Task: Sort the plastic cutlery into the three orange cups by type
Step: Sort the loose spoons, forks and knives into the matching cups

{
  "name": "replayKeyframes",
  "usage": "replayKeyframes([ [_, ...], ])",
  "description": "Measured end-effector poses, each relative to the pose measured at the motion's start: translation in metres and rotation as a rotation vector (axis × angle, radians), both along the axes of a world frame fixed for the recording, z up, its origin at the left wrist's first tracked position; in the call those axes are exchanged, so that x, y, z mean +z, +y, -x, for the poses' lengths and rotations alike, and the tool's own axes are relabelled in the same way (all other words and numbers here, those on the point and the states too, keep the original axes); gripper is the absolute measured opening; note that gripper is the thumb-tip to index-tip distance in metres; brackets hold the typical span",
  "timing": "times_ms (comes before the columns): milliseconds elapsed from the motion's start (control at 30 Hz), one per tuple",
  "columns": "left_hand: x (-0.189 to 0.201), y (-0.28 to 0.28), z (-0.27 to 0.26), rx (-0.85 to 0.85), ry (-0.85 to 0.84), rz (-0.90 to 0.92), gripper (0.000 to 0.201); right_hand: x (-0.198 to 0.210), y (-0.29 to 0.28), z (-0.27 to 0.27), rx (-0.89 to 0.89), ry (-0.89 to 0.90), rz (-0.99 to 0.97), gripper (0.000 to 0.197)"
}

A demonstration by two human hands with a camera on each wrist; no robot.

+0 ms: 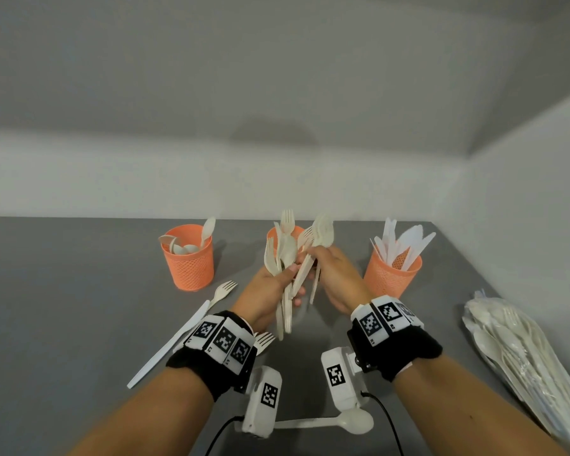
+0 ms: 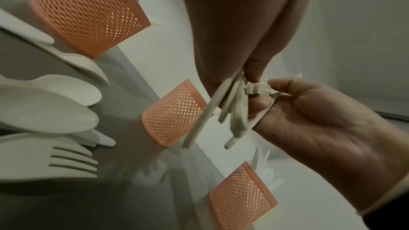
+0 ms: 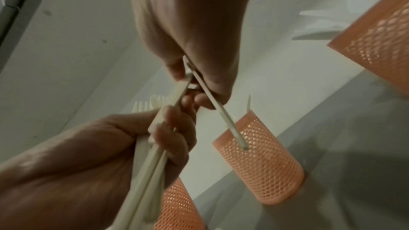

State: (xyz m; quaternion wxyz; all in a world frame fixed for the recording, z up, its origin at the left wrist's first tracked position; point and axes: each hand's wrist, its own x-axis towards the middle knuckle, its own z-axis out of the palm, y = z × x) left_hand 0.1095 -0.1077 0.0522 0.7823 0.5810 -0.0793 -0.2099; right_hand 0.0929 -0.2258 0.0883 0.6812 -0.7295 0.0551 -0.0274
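Observation:
Three orange mesh cups stand in a row on the grey table. The left cup (image 1: pixel 188 260) (image 2: pixel 88 11) holds spoons, and the right cup (image 1: pixel 392 273) (image 3: pixel 376 41) holds white knives. The middle cup (image 1: pixel 285 232) (image 3: pixel 258 160) holds forks and is partly hidden behind both hands. My left hand (image 1: pixel 288 274) (image 3: pixel 170 128) grips an upright bundle of beige forks and spoons (image 1: pixel 283 258) by the handles. My right hand (image 1: pixel 310 255) (image 3: pixel 194 90) pinches several more beige pieces (image 1: pixel 320 235) just right of the bundle, handles crossing it.
Loose on the table lie a fork (image 1: pixel 222 289), a white knife (image 1: pixel 168 347), another fork (image 1: pixel 264 340) by my left wrist and a spoon (image 1: pixel 343 421) at the front. A clear bag of cutlery (image 1: pixel 524 357) lies at the right edge. A wall stands close behind the cups.

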Motion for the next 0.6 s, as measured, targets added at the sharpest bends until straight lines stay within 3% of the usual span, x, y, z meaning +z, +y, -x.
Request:
replayKeyframes([
  [133,-0.001,0.001,-0.005,0.077,-0.043,-0.115,0.016,-0.001,0.001,-0.007,-0.032,-0.068,-0.104,0.014],
  [233,0.002,-0.002,-0.003,0.103,-0.246,-0.250,0.014,0.002,0.013,-0.002,0.086,-0.142,0.029,0.004],
  [333,0.008,-0.004,0.001,0.115,-0.391,-0.259,0.020,-0.007,0.024,-0.005,0.074,-0.169,0.137,0.019],
  [467,0.003,0.004,-0.002,0.052,-0.308,-0.229,0.068,-0.010,0.027,-0.015,-0.104,-0.049,0.035,0.015],
  [533,0.005,0.009,-0.004,0.055,-0.235,-0.148,0.071,-0.008,0.026,-0.017,-0.079,-0.010,-0.086,0.017],
  [600,0.010,0.014,-0.006,0.058,-0.172,-0.066,0.060,-0.004,0.024,-0.022,-0.009,0.009,-0.207,0.021],
])
